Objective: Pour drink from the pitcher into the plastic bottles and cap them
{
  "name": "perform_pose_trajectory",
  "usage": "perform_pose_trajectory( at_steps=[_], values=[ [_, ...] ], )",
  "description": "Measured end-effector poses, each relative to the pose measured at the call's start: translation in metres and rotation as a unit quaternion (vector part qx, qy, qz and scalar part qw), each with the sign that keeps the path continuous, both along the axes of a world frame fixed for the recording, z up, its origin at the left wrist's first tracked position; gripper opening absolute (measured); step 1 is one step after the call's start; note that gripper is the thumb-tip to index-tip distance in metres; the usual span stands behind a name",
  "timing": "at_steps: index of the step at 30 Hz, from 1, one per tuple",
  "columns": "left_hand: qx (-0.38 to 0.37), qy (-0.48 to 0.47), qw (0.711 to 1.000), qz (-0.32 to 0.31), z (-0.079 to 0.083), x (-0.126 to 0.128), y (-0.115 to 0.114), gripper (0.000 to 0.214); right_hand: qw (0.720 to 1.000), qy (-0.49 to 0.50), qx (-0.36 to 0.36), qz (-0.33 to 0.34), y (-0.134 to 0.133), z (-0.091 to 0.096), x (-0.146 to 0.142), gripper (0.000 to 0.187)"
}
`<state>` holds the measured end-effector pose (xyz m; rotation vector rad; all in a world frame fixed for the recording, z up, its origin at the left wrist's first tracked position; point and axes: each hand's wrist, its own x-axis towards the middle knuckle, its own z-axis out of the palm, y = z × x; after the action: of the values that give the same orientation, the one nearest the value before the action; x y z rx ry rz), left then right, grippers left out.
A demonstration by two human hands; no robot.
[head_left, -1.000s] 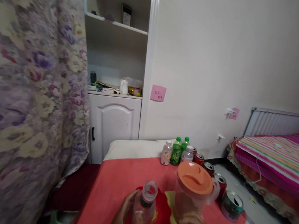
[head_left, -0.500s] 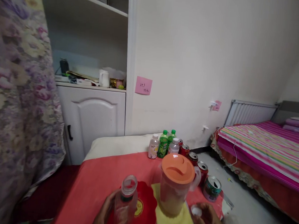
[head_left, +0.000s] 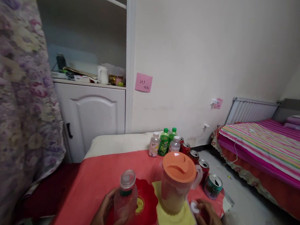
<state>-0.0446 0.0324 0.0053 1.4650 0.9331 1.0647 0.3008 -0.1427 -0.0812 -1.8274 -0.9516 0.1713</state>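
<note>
My left hand (head_left: 107, 212) is wrapped round a clear bottle (head_left: 125, 201) with an uncapped mouth and a green ring at its neck. The bottle stands upright over a red scalloped tray (head_left: 149, 212). In my right hand (head_left: 209, 221) a small white cap (head_left: 195, 207) is pinched between the fingertips. Between the hands a clear pitcher (head_left: 175, 193) with an orange lid (head_left: 179, 166) rests on a folded yellow cloth (head_left: 166, 221). My right hand is just right of the cloth, below the pitcher's handle.
Behind the pitcher stand a pink-labelled bottle (head_left: 154, 145), green bottles (head_left: 164, 144) and another white-capped bottle (head_left: 175, 144). Several cans, including a green one (head_left: 213, 186), line the right edge of the red-covered table (head_left: 96, 177). A bed (head_left: 260, 144) is at right, a cabinet (head_left: 92, 122) at left.
The view has tilted down slightly. The bottle in my left hand has shifted a little left and up. The cap in my right hand has moved slightly up and left.
</note>
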Motion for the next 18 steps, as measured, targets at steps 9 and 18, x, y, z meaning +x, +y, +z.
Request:
perform_pose_trajectory(
  at_steps=[9,18],
  values=[
    [-0.016,-0.038,0.999,0.002,0.003,-0.006,-0.002,0.069,0.984,0.164,0.063,-0.01,-0.009,0.036,0.007,0.055],
    [-0.018,-0.066,0.997,0.033,0.013,0.001,-0.012,0.071,0.968,0.192,0.16,0.023,0.024,0.081,0.008,0.049]
  ],
)
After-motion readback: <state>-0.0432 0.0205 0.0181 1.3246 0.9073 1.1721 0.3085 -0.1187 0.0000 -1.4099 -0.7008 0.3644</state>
